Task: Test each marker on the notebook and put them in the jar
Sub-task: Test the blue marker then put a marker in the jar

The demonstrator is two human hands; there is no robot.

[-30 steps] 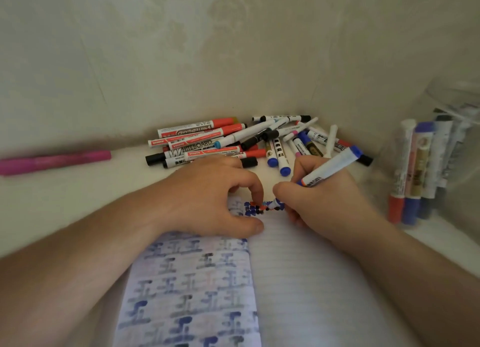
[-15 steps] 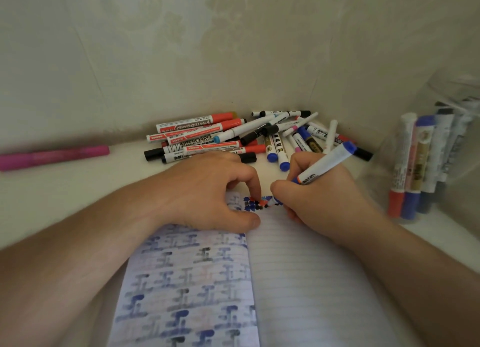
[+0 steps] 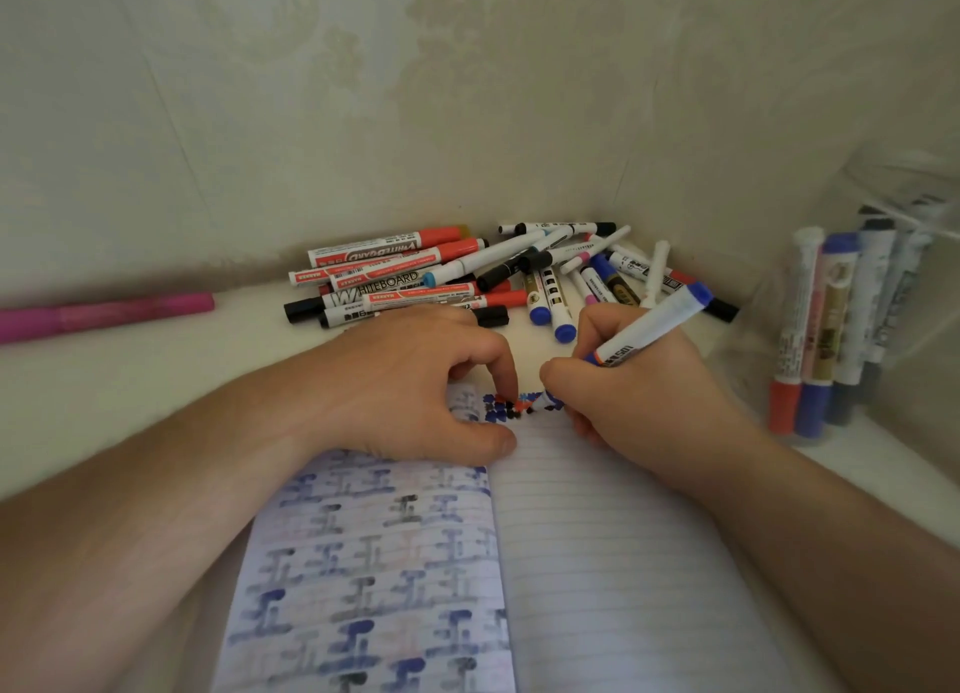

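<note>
Your right hand [image 3: 639, 396] fingers pinch the light, stiff white blue-capped marker [image 3: 649, 326] low; left hand [image 3: 410, 386] presses the lined paper notebook [image 3: 613, 562].

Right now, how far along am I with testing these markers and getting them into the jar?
Done: several markers stand in the clear jar on the right, and test marks sit atop the notebook page. In hand: your right hand holds a blue marker tip-down on the page while your left hand rests on the notebook. Left: the big pile by the wall, plus a pink marker lying apart.
</note>
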